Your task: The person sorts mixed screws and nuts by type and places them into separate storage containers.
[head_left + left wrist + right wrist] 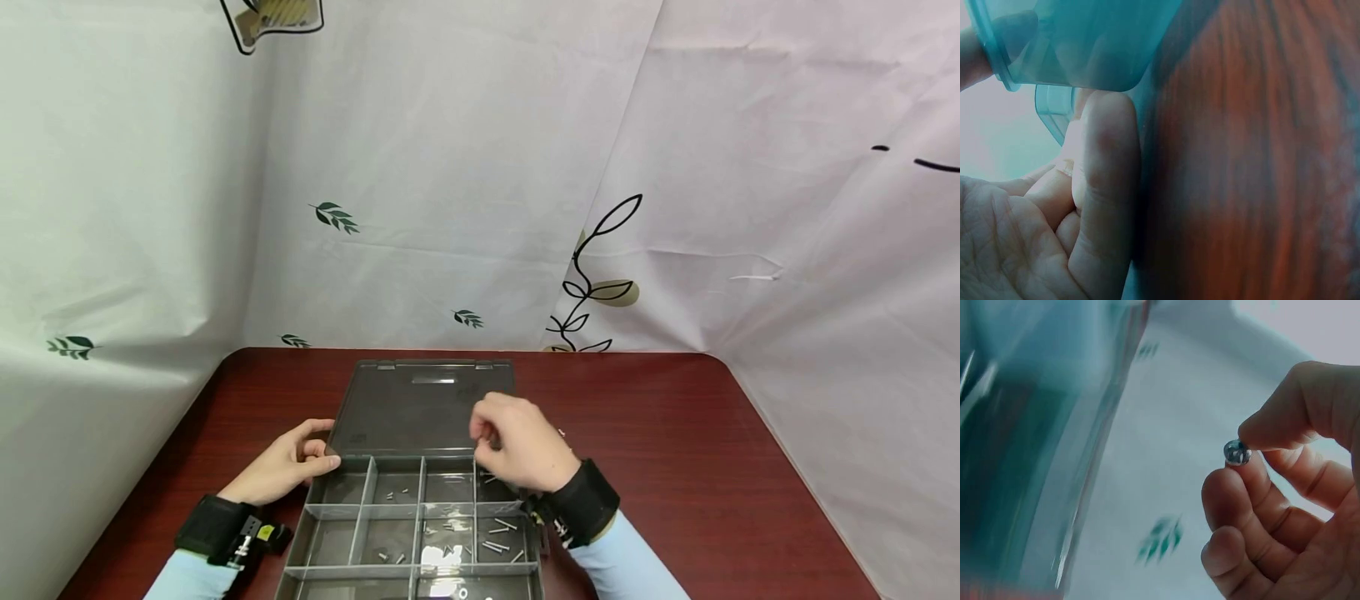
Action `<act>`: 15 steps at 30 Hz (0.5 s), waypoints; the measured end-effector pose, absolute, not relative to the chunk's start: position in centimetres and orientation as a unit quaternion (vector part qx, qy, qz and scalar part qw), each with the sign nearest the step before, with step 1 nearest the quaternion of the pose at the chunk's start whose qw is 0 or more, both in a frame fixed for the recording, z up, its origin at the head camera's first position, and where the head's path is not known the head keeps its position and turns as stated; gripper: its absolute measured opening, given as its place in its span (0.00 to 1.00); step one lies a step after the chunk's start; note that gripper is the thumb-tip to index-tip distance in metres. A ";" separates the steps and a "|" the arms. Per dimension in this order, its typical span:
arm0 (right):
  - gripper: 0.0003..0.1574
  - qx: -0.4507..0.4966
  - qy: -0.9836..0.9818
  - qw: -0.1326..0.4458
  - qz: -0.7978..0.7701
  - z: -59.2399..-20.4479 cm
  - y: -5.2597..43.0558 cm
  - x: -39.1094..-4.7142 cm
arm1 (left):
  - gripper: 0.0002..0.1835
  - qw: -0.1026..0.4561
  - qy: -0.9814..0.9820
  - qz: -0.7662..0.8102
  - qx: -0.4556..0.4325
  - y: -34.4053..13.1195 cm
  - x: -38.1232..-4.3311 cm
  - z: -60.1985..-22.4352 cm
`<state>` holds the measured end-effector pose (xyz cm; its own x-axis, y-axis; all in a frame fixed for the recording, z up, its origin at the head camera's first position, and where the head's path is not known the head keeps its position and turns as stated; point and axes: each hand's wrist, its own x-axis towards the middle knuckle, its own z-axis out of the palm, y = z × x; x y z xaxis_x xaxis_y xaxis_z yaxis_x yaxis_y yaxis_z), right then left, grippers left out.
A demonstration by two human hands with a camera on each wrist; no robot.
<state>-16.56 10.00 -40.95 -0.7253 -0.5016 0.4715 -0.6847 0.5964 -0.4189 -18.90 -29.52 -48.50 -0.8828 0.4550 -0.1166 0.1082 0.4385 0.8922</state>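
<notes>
A grey see-through compartment box point(390, 507) lies with its lid point(420, 410) folded back on the table. My left hand point(288, 462) grips its left edge near the hinge, the thumb on the rim; in the left wrist view, fingers point(1110, 144) lie against the box wall point(1097, 56). Over the box's back right corner, my right hand point(517, 442) pinches a small screw point(1237, 452) between thumb and fingers. Its shiny round head shows in the right wrist view; the shank is hidden. Several long screws point(495, 546) lie in the right-hand compartments.
Small screws point(390, 557) lie in other compartments, and a ring-like piece point(462, 592) is in the front one. A few small metal pieces point(562, 432) rest on the red-brown table point(675, 483) right of the lid. A white printed sheet point(450, 167) hangs behind.
</notes>
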 end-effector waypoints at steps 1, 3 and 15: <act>0.15 0.355 -0.871 0.150 0.305 -40.8 9.3 -16.1 | 0.42 0.173 0.830 0.502 0.170 -29.5 -18.9 -48.5; 0.14 0.386 -0.854 0.144 0.317 -40.5 8.0 -15.2 | 0.42 0.173 0.830 0.502 0.170 -29.5 -18.9 -48.5; 0.15 0.501 -0.810 0.089 0.290 -40.9 3.7 -12.0 | 0.42 0.176 0.830 0.503 0.164 -29.5 -18.9 -48.4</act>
